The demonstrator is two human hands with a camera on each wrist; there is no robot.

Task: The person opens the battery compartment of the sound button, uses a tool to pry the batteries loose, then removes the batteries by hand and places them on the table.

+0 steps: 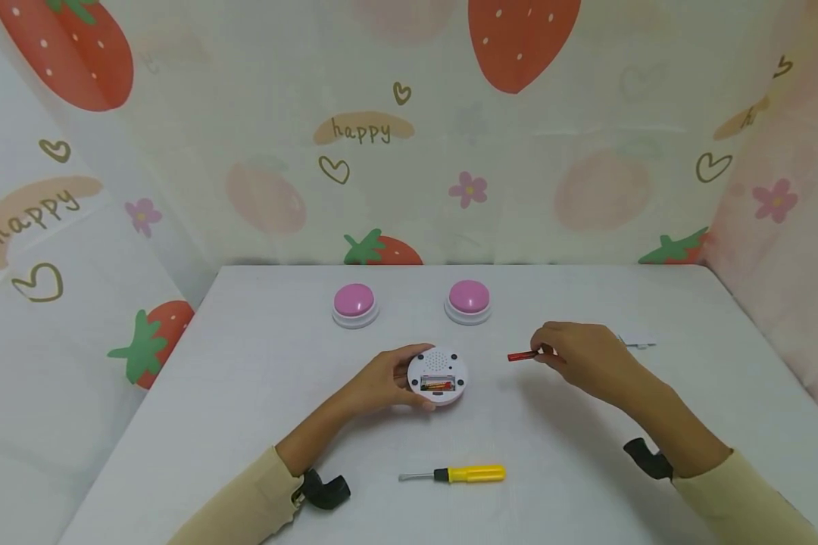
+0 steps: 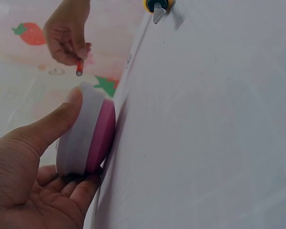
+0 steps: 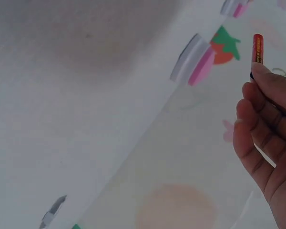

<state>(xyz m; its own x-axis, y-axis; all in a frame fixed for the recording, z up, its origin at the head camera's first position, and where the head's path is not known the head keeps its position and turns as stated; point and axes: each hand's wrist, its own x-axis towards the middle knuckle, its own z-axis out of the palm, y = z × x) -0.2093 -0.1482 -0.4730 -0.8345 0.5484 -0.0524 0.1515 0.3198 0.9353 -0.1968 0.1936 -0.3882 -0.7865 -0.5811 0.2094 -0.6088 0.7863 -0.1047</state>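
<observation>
My left hand [image 1: 380, 382] grips a round push button [image 1: 438, 401] by its rim, thumb on the near side. It lies upside down, its speaker holes and uncovered battery compartment facing up. One red battery [image 1: 438, 386] lies in that compartment. In the left wrist view, the pink dome [image 2: 102, 136] of this push button faces the table. To its right, my right hand [image 1: 582, 362] pinches another red battery [image 1: 522, 356] between thumb and fingers, raised above the table. The right wrist view shows this battery [image 3: 258, 47] sticking out past the thumb.
Two more pink-topped push buttons [image 1: 354, 304] [image 1: 469, 301] stand near the table's back edge. A yellow-handled screwdriver [image 1: 476, 474] lies in front of the hands. Beyond my right hand is a small pale piece [image 1: 641, 344], partly hidden. Printed cloth [image 1: 409, 174] walls the back and sides.
</observation>
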